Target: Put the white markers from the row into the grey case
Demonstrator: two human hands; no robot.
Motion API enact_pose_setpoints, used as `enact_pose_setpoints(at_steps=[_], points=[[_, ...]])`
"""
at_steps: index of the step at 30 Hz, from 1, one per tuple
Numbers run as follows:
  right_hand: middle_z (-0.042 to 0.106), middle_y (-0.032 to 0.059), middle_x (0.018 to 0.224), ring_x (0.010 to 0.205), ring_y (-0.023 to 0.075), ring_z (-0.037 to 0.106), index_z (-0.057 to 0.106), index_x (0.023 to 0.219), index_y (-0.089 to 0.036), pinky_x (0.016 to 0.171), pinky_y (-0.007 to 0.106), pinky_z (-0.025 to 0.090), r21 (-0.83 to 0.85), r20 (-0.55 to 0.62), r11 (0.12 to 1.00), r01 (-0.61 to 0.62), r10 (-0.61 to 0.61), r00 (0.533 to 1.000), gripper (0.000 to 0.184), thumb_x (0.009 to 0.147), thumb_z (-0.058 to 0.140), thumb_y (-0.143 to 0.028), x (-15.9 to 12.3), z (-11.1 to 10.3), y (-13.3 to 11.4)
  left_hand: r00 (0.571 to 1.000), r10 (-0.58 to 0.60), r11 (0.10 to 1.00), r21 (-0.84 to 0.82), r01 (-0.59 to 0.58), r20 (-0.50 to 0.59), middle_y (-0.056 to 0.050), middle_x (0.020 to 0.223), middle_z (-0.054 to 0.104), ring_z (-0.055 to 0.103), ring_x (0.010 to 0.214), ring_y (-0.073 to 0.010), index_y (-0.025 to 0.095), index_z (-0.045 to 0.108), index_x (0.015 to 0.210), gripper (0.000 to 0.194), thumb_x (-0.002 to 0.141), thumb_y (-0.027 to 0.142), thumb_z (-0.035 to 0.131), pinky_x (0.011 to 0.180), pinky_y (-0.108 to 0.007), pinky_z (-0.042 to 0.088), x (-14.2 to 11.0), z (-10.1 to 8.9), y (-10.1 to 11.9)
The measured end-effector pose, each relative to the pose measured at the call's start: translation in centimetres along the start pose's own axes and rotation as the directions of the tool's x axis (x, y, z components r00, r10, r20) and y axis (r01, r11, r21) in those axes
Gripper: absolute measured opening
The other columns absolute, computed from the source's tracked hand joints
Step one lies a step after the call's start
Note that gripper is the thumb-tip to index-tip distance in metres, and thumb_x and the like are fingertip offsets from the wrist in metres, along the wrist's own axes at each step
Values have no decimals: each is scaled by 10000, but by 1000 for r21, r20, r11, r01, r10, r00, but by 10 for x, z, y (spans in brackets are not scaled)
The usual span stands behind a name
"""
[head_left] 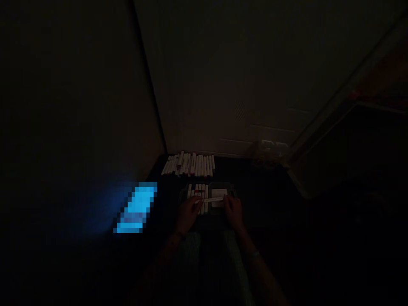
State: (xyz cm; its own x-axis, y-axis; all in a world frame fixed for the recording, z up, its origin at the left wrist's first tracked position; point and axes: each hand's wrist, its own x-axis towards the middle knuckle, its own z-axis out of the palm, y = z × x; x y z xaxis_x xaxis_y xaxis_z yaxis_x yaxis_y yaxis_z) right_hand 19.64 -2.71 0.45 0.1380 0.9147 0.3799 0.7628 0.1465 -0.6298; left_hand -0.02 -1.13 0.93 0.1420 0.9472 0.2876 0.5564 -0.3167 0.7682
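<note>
In dim light, a white marker lies level between my two hands, over a clear case. My left hand pinches its left end and my right hand pinches its right end. Below it, the clear case has two compartments. Several white markers stand side by side in the left one. A pale, flat, squarish piece fills much of the right one. The darkness hides fine detail of the fingertips and any print on the marker.
A row of several white markers lies at the back left of the dark table. A clear container stands at the back right by the wall. A bright blue, pixelated screen glows at the left edge.
</note>
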Motion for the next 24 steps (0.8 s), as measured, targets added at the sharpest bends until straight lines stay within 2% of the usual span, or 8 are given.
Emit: enact_pose_setpoints(at_steps=[6, 10, 18, 24], points=[[612, 47, 682, 674, 138, 520, 611, 742, -166, 658, 239, 323, -18, 22, 1000, 9, -9, 1000, 440, 920, 275, -387, 0, -3, 0, 1000, 18, 1000, -1, -18, 18, -29, 964, 637, 585, 899, -166, 210, 583, 942, 262, 839, 371, 404, 804, -282, 451, -1, 2, 1], [612, 46, 686, 664, 134, 514, 617, 761, -160, 654, 236, 318, -7, 45, 1000, 25, -25, 999, 442, 920, 278, -394, 0, -4, 0, 1000, 6, 1000, 17, -6, -11, -29, 956, 635, 583, 890, -168, 205, 581, 940, 264, 840, 373, 403, 807, -286, 443, -1, 3, 2], [625, 46, 726, 709, 137, 523, 620, 793, -164, 681, 233, 322, -4, 27, 1000, 6, -6, 1000, 419, 922, 286, -380, 0, -3, 1, 1000, 28, 1000, 13, -28, -3, -31, 982, 636, 583, 921, -171, 207, 582, 958, 284, 837, 391, 403, 815, -281, 443, 0, 3, 1], [634, 45, 743, 710, 135, 536, 623, 797, -168, 694, 234, 331, -9, 14, 1000, 20, -20, 1000, 407, 918, 297, -379, 0, -3, 0, 999, 25, 999, 29, -24, -26, -16, 980, 640, 603, 867, -160, 218, 589, 964, 282, 833, 389, 406, 780, -277, 460, 0, 3, -4]])
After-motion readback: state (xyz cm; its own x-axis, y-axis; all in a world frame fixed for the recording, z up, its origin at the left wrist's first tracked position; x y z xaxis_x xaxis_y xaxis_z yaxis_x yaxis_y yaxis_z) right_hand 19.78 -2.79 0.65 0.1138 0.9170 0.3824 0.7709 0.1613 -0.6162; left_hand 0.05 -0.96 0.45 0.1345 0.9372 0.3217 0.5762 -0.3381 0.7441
